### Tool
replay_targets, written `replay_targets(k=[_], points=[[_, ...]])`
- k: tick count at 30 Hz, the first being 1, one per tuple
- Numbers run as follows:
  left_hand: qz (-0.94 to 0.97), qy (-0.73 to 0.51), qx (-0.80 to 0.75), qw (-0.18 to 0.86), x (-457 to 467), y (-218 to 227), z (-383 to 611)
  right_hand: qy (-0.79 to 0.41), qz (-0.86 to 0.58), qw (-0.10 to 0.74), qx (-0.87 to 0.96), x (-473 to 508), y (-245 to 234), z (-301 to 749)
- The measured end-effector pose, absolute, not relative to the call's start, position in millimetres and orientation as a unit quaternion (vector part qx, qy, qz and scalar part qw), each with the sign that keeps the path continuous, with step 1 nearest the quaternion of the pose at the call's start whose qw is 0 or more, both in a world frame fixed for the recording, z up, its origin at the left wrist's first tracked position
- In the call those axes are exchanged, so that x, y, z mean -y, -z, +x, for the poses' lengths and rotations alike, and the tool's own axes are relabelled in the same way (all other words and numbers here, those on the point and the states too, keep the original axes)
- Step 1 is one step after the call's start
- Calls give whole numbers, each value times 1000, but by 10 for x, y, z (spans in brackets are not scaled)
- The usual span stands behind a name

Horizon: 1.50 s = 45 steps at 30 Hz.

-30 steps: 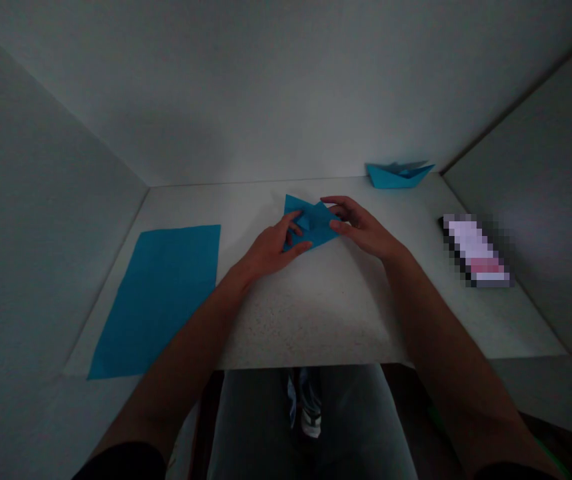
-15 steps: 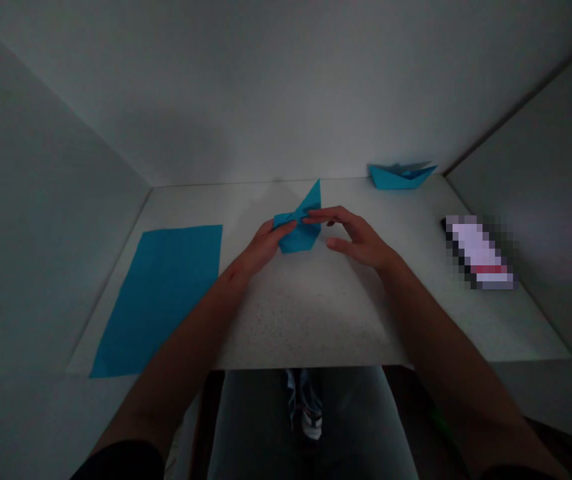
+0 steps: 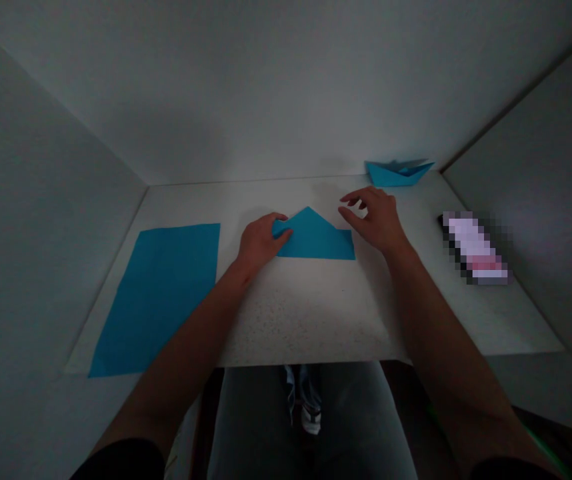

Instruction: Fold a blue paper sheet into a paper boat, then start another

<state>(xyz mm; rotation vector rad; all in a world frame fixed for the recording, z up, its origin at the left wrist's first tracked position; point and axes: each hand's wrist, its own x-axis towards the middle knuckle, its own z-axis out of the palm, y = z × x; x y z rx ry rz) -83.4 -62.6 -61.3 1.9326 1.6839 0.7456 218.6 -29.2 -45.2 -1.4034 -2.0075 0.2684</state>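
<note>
A blue folded paper [image 3: 316, 239], shaped like a low triangle over a flat band, lies flat in the middle of the white table [image 3: 311, 313]. My left hand [image 3: 259, 241] pinches its left corner between thumb and fingers. Just right of the paper's top, my right hand [image 3: 379, 220] hovers with its fingers spread and curved, holding nothing.
A flat blue sheet [image 3: 161, 290] lies at the table's left. A finished blue paper boat [image 3: 399, 173] stands at the back right by the wall. A pixelated oblong object [image 3: 473, 248] lies on the right. White walls enclose the table on three sides.
The folded paper was held up and turned between both hands; now it lies flat as a triangle. My right hand has let go and moved right.
</note>
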Motion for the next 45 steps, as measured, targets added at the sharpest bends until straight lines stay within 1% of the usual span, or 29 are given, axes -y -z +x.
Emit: replay_targets(k=[3, 5, 7, 9, 12, 14, 17, 20, 23, 27, 36, 41, 45], points=[[706, -247, -633, 201, 658, 608, -794, -176, -491, 256, 814, 316, 492, 2106], [700, -244, -642, 194, 657, 616, -792, -230, -434, 220, 843, 335, 529, 2022], [692, -245, -650, 195, 645, 623, -806, -257, -391, 190, 863, 342, 573, 1964], [685, -251, -652, 206, 629, 621, -829, -246, -383, 167, 875, 332, 616, 1955], [683, -261, -643, 227, 610, 612, -856, -177, -428, 151, 873, 292, 663, 2016], [691, -266, -630, 235, 600, 608, -865, -138, -464, 146, 863, 268, 683, 2061], [712, -261, -607, 236, 586, 612, -869, -121, -480, 148, 856, 259, 709, 2084], [735, -258, -585, 226, 575, 625, -875, -116, -506, 172, 837, 273, 753, 2064], [753, -259, -566, 214, 567, 649, -880, -93, -582, 204, 782, 288, 810, 2040], [766, -262, -552, 198, 557, 693, -885, -69, -646, 218, 728, 293, 854, 2018], [746, -256, -579, 206, 513, 681, -968, -40, -672, 225, 704, 271, 814, 2146], [784, -227, -547, 187, 529, 675, -922, -44, -697, 213, 683, 244, 804, 2190], [813, -209, -518, 165, 547, 708, -895, -48, -692, 222, 685, 221, 820, 2198]])
